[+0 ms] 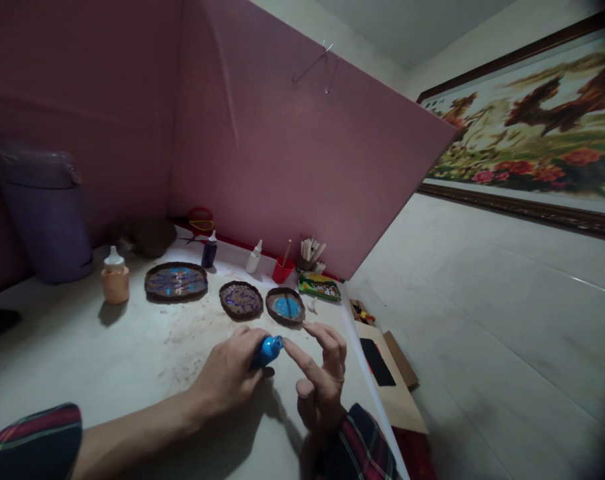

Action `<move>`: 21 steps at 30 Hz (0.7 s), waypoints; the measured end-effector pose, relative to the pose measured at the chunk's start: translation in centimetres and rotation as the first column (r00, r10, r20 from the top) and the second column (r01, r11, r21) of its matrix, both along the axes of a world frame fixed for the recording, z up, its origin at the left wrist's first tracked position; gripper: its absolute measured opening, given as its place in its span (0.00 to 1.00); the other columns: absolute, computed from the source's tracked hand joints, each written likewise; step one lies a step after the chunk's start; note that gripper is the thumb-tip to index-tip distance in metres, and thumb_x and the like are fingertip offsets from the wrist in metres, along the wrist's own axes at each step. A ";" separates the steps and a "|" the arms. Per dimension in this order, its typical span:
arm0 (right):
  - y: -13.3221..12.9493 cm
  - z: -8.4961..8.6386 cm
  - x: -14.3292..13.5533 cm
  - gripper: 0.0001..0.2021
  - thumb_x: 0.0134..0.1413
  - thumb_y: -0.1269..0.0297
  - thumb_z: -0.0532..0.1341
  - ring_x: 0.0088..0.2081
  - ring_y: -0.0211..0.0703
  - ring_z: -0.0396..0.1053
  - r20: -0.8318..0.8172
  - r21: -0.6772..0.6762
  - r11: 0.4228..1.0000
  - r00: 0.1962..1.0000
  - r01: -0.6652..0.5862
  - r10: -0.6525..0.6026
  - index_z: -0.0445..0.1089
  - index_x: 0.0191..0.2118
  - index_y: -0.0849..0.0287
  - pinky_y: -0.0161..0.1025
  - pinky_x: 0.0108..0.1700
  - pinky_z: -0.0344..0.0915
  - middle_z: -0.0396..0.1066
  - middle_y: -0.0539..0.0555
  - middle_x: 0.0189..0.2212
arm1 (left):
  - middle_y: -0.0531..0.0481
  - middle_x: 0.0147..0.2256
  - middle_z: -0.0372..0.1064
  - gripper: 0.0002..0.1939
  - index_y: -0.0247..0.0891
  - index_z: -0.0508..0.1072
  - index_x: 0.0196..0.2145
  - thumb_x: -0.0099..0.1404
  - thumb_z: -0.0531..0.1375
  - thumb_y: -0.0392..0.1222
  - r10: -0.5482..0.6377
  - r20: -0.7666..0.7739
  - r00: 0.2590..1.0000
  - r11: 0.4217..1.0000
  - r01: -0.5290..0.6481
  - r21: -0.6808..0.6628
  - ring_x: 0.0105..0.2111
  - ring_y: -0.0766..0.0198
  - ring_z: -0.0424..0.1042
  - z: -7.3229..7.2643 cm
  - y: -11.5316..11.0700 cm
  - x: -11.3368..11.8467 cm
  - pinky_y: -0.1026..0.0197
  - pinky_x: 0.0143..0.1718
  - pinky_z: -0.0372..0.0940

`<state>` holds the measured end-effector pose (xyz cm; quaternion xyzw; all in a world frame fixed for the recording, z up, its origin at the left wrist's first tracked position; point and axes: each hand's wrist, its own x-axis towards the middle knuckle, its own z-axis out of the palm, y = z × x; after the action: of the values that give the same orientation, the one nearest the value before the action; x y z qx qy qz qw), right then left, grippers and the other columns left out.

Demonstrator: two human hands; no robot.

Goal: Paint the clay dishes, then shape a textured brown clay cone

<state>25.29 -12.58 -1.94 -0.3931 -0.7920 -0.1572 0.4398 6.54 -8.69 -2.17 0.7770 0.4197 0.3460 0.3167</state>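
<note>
"Head view: where's the blue squeeze bottle point(268, 350), and how will it handle?"

"Left hand point(235, 365) grips it above the table point(132, 360); right hand point(326, 383) holds nothing, index finger point(299, 358) at its nozzle point(279, 341). Probably light, squeezable; grasp its body."

Squeeze bottles, four: one orange bottle point(116, 285) at the left of the frame, one dark bottle point(209, 254) and one white bottle point(254, 260) near the centre, one blue bottle point(268, 351) lower centre. Shallow dishes, three, across the middle: a left dish point(176, 297), a central dish point(242, 316) and a right dish point(273, 314). Red cup point(283, 272), one, with one stick point(287, 251). Pale sticks point(311, 249), several, too crowded to count reliably. Green box point(320, 287), one. Purple container point(52, 223), one, left. Framed picture point(532, 120), one, upper right. Hands, two: left hand point(236, 367), right hand point(328, 377).
</note>
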 end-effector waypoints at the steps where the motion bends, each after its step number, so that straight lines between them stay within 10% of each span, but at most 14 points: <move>1: 0.0 0.0 0.0 0.24 0.62 0.48 0.43 0.56 0.61 0.53 0.018 0.007 1.000 1.000 0.009 -0.009 0.66 0.56 0.46 0.61 0.53 0.56 0.53 0.57 0.58 | 0.47 0.39 0.67 0.16 0.41 0.69 0.42 0.53 0.57 0.36 -0.004 -0.030 1.000 1.000 0.005 0.022 0.40 0.55 0.66 0.1 0.0 0.0 0.57 0.40 0.60; 12: -0.6 0.0 -0.6 0.22 0.63 0.51 0.44 0.55 0.60 0.54 -0.079 -0.014 0.997 0.994 -0.076 0.075 0.72 0.48 0.49 0.62 0.51 0.58 0.58 0.57 0.54 | 0.47 0.38 0.70 0.16 0.41 0.69 0.39 0.52 0.55 0.31 -0.005 -0.179 0.984 0.985 0.035 0.166 0.42 0.53 0.63 0.7 -0.7 -0.5 0.57 0.37 0.59; 21: -0.8 0.2 -1.8 0.25 0.61 0.45 0.45 0.55 0.58 0.56 -0.337 -0.078 0.987 0.935 -0.141 0.107 0.74 0.45 0.50 0.60 0.54 0.55 0.59 0.58 0.53 | 0.46 0.39 0.69 0.18 0.42 0.71 0.40 0.51 0.57 0.33 0.025 0.029 0.999 0.999 -0.026 0.028 0.41 0.53 0.66 0.3 -0.1 -0.7 0.55 0.41 0.61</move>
<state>23.53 -13.40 -1.76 -0.3849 -0.7367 -0.0208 0.5556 5.79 -8.79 -1.86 0.7710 0.4199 0.3671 0.3073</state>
